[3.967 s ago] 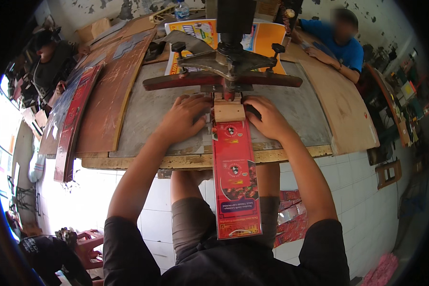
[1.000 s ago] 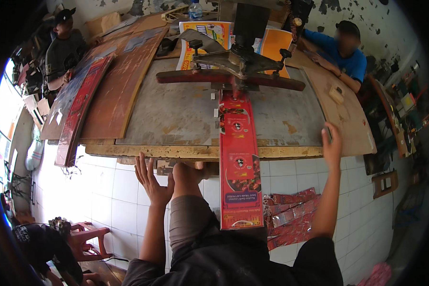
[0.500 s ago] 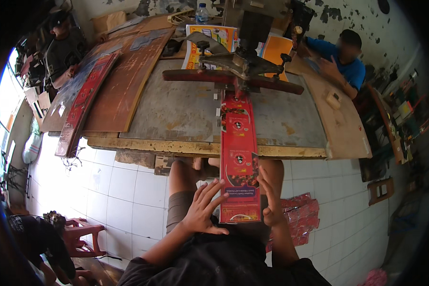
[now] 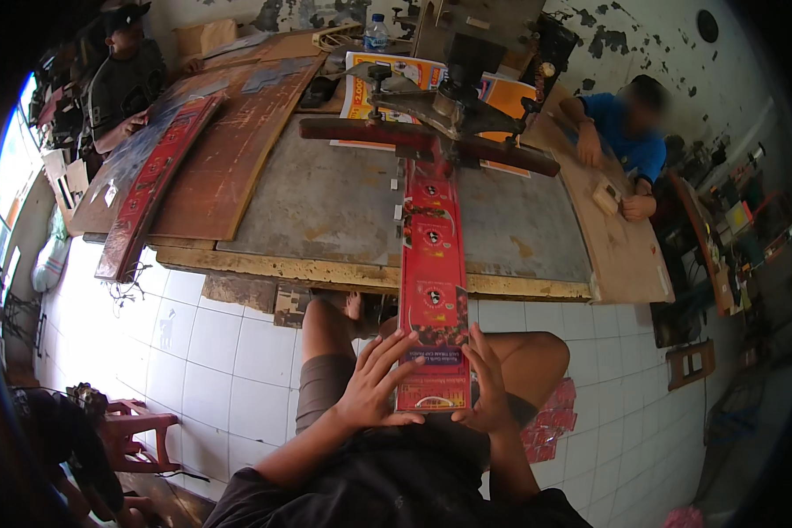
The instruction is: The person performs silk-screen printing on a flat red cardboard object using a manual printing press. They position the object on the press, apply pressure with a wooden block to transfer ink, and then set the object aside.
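A long red strip of printed packaging film (image 4: 434,264) runs from under the press head (image 4: 447,145) across the table's front edge and out over my lap. My left hand (image 4: 374,378) lies against its near left side, fingers spread with their tips on the printed face. On the opposite side my right hand (image 4: 488,383) touches the right edge, fingers stretched and apart. Both thumbs are close to the strip's near end. Whether it is one sheet or a stack I cannot tell. Its far end is hidden beneath the press.
A grey metal plate (image 4: 317,216) covers the table's middle. Another red strip stack (image 4: 145,198) overhangs the front edge at left. Red packets (image 4: 550,418) lie on the tiled floor. One person (image 4: 123,75) sits far left, another in blue (image 4: 620,132) far right near a small block (image 4: 606,197).
My right hand has closed in against the strip's right edge. My right knee has swung outward. The person in blue has lowered a hand to the table. The view has shifted slightly.
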### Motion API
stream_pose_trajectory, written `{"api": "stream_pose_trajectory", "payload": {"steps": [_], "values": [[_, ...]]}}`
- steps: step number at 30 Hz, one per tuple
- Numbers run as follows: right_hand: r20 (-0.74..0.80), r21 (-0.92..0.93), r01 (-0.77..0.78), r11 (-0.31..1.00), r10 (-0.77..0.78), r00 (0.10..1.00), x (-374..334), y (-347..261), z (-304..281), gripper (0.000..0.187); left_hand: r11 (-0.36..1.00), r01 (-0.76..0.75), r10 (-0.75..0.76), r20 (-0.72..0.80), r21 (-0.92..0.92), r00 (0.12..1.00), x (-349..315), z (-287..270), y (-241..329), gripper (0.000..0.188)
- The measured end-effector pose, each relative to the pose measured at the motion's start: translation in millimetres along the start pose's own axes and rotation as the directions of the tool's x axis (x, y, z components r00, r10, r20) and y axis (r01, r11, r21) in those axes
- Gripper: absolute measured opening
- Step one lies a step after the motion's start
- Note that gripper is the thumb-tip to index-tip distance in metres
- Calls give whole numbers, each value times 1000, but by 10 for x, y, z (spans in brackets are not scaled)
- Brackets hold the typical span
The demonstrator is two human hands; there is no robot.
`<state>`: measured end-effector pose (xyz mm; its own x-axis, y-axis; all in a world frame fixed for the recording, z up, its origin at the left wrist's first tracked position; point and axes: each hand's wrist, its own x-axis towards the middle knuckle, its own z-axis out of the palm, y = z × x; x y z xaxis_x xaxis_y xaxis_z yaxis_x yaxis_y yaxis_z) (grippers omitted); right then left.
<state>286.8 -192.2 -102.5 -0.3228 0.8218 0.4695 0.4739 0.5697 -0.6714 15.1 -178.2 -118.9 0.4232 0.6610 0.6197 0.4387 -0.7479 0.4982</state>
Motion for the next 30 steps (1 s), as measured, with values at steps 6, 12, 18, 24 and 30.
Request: {"api": "stream_pose_trajectory", "payload": {"steps": [6, 12, 18, 24, 30], "values": [[-56, -133, 21, 991, -29, 998, 154, 107, 24, 111, 994, 74, -77, 39, 78, 996, 210, -65, -81, 106], [-62, -338, 6, 941, -29, 998, 553, 304, -42, 108, 967, 108, -135, 104, 230, 985, 543, -156, -358, 112], [-37, -365, 4, 931, -18, 999, 811, 385, -59, 110, 938, 117, -163, 118, 328, 980, 746, -204, -534, 117], [-44, -365, -6, 931, -11, 999, 811, 510, 9, 114, 930, 131, -171, 89, 343, 981, 726, -121, -617, 119], [-46, -355, -38, 934, 24, 999, 812, 501, 12, 116, 917, 129, -169, 74, 379, 983, 729, -87, -636, 120]]}}
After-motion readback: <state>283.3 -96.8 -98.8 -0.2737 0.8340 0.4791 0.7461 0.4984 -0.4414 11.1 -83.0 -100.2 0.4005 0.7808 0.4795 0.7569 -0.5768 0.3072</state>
